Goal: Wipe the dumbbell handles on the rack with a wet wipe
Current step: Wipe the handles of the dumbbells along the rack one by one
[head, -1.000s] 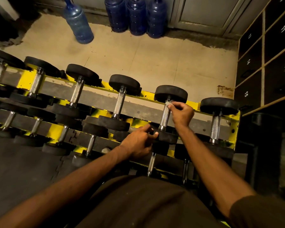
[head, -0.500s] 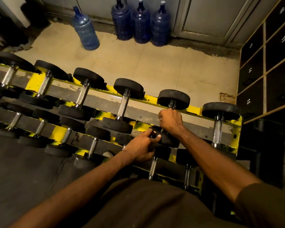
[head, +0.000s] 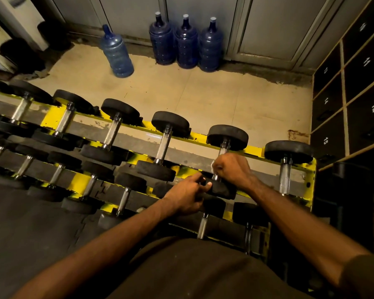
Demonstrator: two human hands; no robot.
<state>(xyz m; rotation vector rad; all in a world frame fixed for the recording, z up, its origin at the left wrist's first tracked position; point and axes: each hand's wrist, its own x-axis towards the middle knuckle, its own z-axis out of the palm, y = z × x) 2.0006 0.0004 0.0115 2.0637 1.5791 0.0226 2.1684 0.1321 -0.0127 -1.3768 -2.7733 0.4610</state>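
Now the right hand (head: pixel 231 169) curls round a dumbbell handle (head: pixel 224 148) on the yellow rack (head: pixel 255 150), a white wipe (head: pixel 213 164) pinched underneath. The left hand (head: pixel 186 196) grips that dumbbell's near weight (head: pixel 222 189).

Beige tiled floor (head: pixel 203 98) at the far side. Three blue water jugs (head: pixel 186 42) stand in a row against grey doors (head: pixel 266 29); a fourth jug (head: pixel 117 55) stands apart to their left. Dark numbered lockers (head: pixel 358 93) line the right.

Dim, warm yellowish light, floor (head: pixel 203 93) brightest, deep shadows lower left, fisheye curvature at edges
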